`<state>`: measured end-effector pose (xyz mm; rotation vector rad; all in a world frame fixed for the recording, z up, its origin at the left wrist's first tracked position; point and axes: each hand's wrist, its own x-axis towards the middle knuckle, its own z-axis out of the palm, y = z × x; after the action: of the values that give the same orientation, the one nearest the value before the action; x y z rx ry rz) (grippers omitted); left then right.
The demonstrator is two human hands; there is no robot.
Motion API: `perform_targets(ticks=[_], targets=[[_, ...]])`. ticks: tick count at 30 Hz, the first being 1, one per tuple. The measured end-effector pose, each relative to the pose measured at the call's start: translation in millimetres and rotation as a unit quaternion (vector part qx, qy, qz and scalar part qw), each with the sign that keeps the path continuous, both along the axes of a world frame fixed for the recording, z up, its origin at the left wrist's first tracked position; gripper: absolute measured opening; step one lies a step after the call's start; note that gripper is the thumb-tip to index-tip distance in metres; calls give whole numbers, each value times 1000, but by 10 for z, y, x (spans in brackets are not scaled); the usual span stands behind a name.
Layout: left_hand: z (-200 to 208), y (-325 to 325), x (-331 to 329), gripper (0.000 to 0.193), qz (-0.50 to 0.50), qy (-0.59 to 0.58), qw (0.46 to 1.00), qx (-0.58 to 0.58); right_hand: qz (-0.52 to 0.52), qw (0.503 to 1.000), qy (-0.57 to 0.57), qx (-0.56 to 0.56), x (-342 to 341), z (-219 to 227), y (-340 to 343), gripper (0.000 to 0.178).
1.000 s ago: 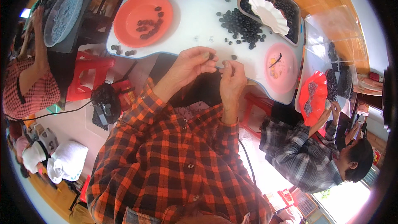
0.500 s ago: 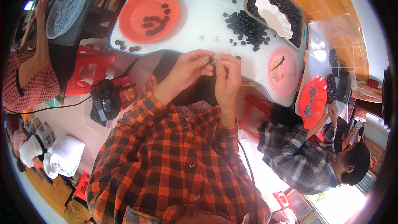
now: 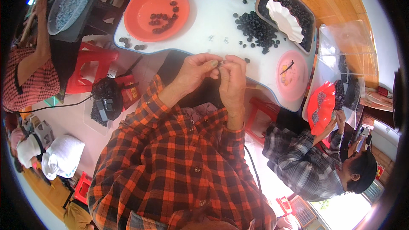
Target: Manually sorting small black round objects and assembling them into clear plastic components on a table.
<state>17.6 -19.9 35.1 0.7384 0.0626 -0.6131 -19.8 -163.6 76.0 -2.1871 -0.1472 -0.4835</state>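
My left hand (image 3: 197, 73) and my right hand (image 3: 232, 81) meet just off the near edge of the white table (image 3: 208, 21). Both are closed in a pinch, fingertips against fingertips. A tiny dark thing (image 3: 220, 63) shows between them, mostly covered by the fingers; its kind is too small to make out. Beyond my right hand, a pile of small round black pieces (image 3: 255, 30) lies on the table, with one stray black piece (image 3: 247, 60) close to my fingers. To the left, an orange-red basin (image 3: 140, 25) holds several dark round pieces in rows.
At the back right, a tray (image 3: 307, 50) of black pieces carries a white scalloped dish (image 3: 285, 21). A pink plate (image 3: 294, 89) holds a thin black tool and yellowish bits. Co-workers sit at both sides; the right one holds a red scalloped dish (image 3: 326, 106). Red stools (image 3: 91, 68) stand below.
The whole view has shifted slightly. My hands stay pinched together, with the fingers slightly rearranged, and the small dark thing between them shows less.
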Motion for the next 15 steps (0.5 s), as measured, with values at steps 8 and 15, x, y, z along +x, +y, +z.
perform_targets(ticks=[8, 15], targets=[[38, 19, -25, 20, -21, -3, 999, 42, 5, 1000, 25, -9, -14, -15, -25, 10], [-78, 54, -45, 22, -35, 28, 999, -25, 0, 997, 51, 51, -7, -82, -15, 8]])
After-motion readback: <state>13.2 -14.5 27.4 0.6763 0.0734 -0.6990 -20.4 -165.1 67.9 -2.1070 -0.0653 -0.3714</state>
